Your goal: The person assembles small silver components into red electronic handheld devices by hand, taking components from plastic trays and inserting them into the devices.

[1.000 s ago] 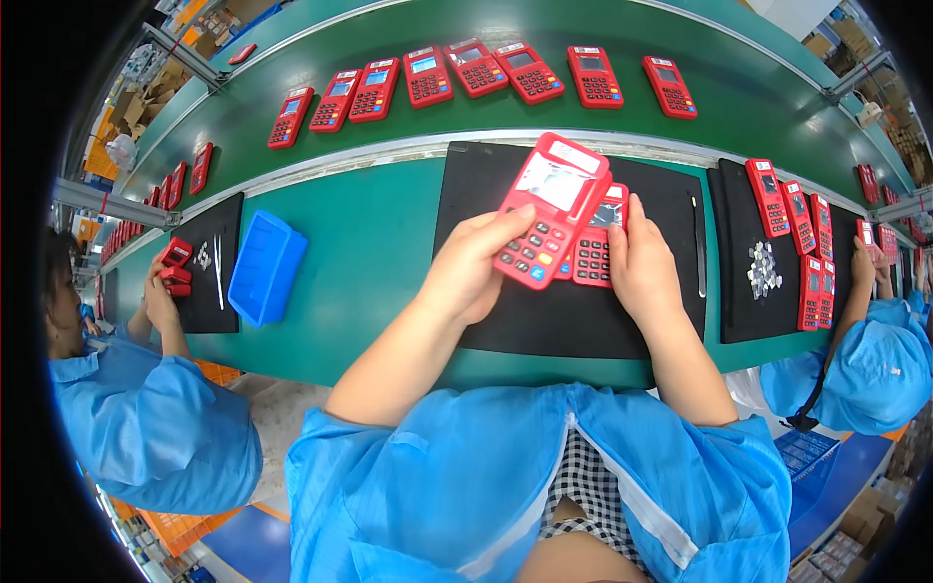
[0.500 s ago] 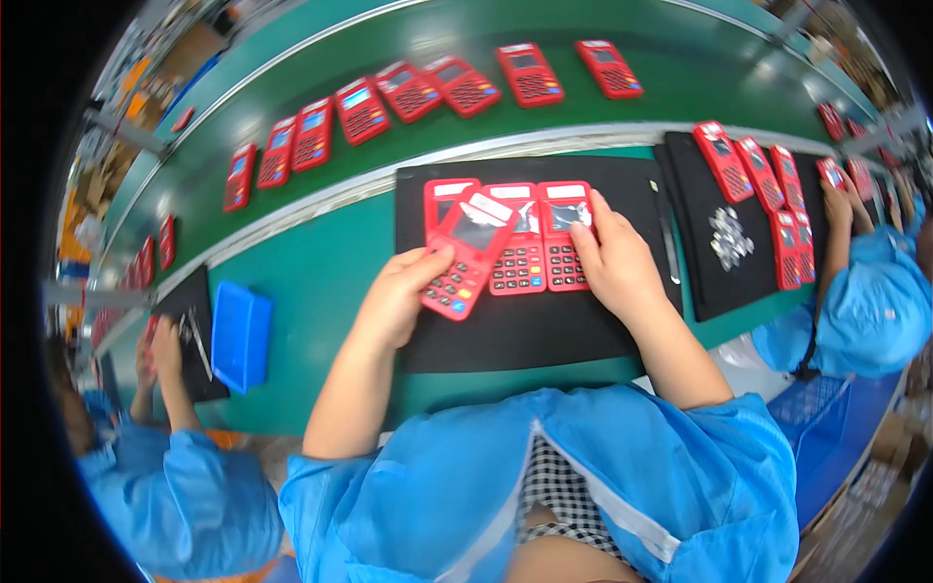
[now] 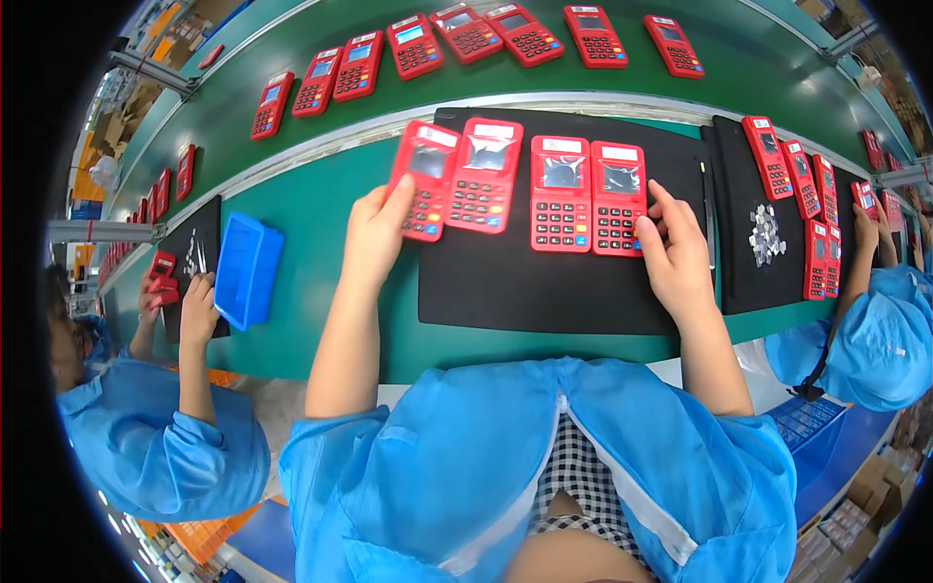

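My left hand (image 3: pixel 380 219) grips a red handheld payment terminal (image 3: pixel 429 165) by its left side, thumb over the front. Close against it is a second terminal (image 3: pixel 485 160), tilted a little and slightly smeared. Two more terminals, one at the middle (image 3: pixel 561 177) and one to its right (image 3: pixel 619 185), lie side by side on the black mat (image 3: pixel 544 291). My right hand (image 3: pixel 677 243) rests at the right edge of the last one, fingers loosely bent and apart. Clear film covers the screens.
Several red terminals (image 3: pixel 418 49) lie along the green belt (image 3: pixel 292 155) beyond the mat. A blue bin (image 3: pixel 248 272) stands at left. On the right mat (image 3: pixel 748 262) are small clear pieces (image 3: pixel 766 236) and more terminals (image 3: pixel 802 180). Co-workers in blue (image 3: pixel 855 340) sit on both sides.
The terminal in my left hand has moved up and left, off the others. Another now lies beside it, apart from the right pair. My right hand has slid to the pair's outer edge.
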`<state>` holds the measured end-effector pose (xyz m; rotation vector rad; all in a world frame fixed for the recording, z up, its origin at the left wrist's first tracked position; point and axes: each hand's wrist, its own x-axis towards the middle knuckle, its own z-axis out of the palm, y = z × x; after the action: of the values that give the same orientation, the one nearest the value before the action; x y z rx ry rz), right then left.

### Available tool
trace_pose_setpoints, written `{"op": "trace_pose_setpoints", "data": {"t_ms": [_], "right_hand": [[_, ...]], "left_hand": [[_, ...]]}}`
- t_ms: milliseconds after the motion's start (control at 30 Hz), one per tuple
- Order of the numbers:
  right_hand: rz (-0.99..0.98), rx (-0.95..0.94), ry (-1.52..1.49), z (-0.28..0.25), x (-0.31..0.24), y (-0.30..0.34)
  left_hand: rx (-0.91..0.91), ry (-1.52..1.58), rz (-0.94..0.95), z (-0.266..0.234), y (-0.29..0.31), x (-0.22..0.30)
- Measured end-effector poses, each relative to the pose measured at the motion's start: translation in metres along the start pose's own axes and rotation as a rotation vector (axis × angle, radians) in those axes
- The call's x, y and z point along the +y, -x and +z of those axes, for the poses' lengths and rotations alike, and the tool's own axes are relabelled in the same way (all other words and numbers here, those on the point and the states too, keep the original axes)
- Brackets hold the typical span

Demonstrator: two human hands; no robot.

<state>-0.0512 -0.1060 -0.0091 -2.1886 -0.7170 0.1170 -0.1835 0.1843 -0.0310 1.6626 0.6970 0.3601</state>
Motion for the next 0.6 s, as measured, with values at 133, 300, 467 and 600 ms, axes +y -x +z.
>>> {"op": "trace_pose_setpoints", "data": {"t_ms": [133, 300, 467, 600], "right_hand": [[-0.006, -0.043, 0.003, -0.006, 0.003, 0.001], [-0.096, -0.058, 0.099, -0.026, -0.005, 0.003], [-0.211, 0.027, 0.205, -0.021, 0.011, 0.009], [-0.306, 0.028, 0.398, -0.024, -0.001, 0.005]], "left_hand": [[-0.146, -0.423, 0.047, 0.007, -0.019, 0.000], [-0.231, -1.246, 0.073, 0.034, -0.002, 0.042], [0.070, -1.078, 0.177, 0.031, 0.014, 0.026], [-0.041, -0.642, 0.893, 0.027, 0.026, 0.001]]}}
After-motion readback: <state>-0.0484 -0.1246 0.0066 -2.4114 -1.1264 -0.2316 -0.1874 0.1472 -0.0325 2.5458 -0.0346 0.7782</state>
